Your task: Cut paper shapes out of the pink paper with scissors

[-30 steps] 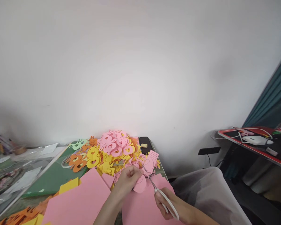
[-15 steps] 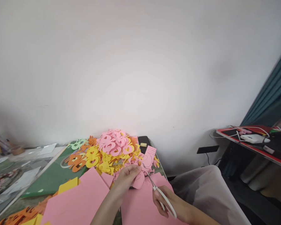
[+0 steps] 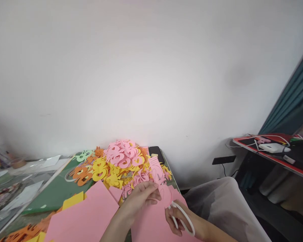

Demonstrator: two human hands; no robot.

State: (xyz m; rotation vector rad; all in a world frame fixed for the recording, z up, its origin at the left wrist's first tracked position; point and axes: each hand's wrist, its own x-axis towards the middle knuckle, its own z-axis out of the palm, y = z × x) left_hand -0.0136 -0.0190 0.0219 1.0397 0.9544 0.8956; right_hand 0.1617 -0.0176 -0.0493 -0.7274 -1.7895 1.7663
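Note:
Between thumb and fingers, my left hand (image 3: 143, 195) pinches a piece of pink paper (image 3: 166, 196) with shapes drawn on it. A strip of the pink paper with short lines reaches up and away from me. My right hand (image 3: 175, 216) has its fingers in the loops of white-handled scissors (image 3: 184, 215). The blades lie mostly hidden behind the pink piece, their tips just showing near its upper part. Under both hands lies a large pink sheet (image 3: 151, 225).
Behind my hands are heaps of pink cutouts (image 3: 121, 153), yellow cutouts (image 3: 101, 169) and orange cutouts (image 3: 82, 174). A black phone (image 3: 156, 153) lies by the table's right edge. More pink sheets (image 3: 83, 215) sit at left, near a green board (image 3: 53, 191). A red table (image 3: 244, 143) stands at right.
The pink piece has turned and shifted right, now covering most of the blades. My left hand has moved slightly right with it. The right hand stays in nearly the same place.

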